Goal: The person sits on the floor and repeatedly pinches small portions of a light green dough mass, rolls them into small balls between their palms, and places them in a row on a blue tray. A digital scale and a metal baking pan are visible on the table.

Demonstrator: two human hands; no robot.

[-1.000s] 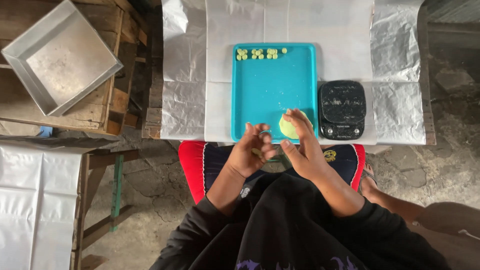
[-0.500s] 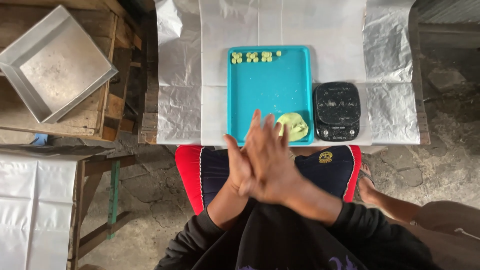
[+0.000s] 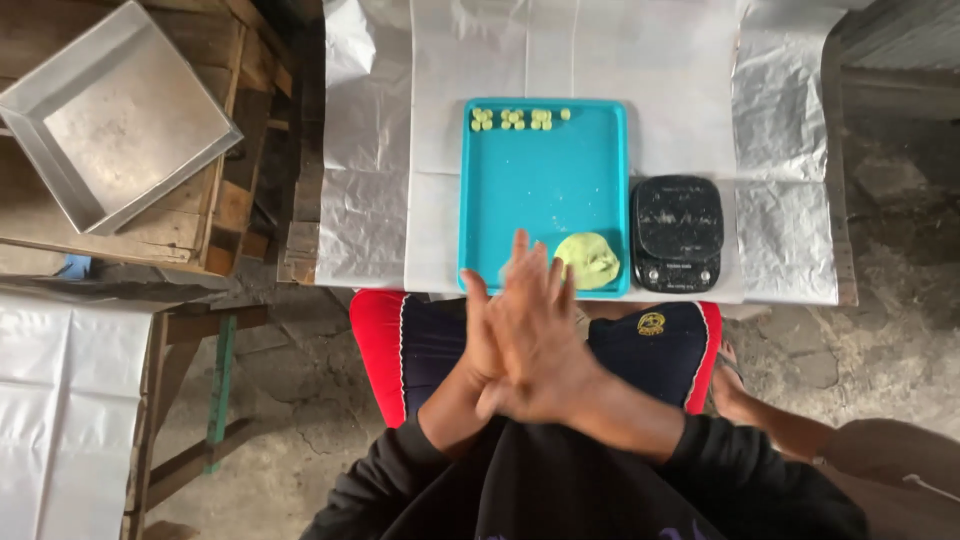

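Note:
My right hand (image 3: 540,345) lies flat on top of my left hand (image 3: 476,325), palms pressed together and fingers stretched out, just in front of the tray's near edge over my lap. Whatever is between the palms is hidden. A pale green lump of dough (image 3: 588,260) sits in the near right corner of the turquoise tray (image 3: 540,190), close to my fingertips. A row of several small yellow-green dough pieces (image 3: 512,118) lines the tray's far edge.
A black kitchen scale (image 3: 676,232) stands right of the tray on the white-paper-covered table (image 3: 380,150). A square metal pan (image 3: 110,120) rests tilted on wooden crates (image 3: 240,200) at left. Another white-covered surface (image 3: 60,400) is at lower left.
My right hand left the dough lump and came onto my left hand. Both now press palm to palm, and the palms slid slightly over each other.

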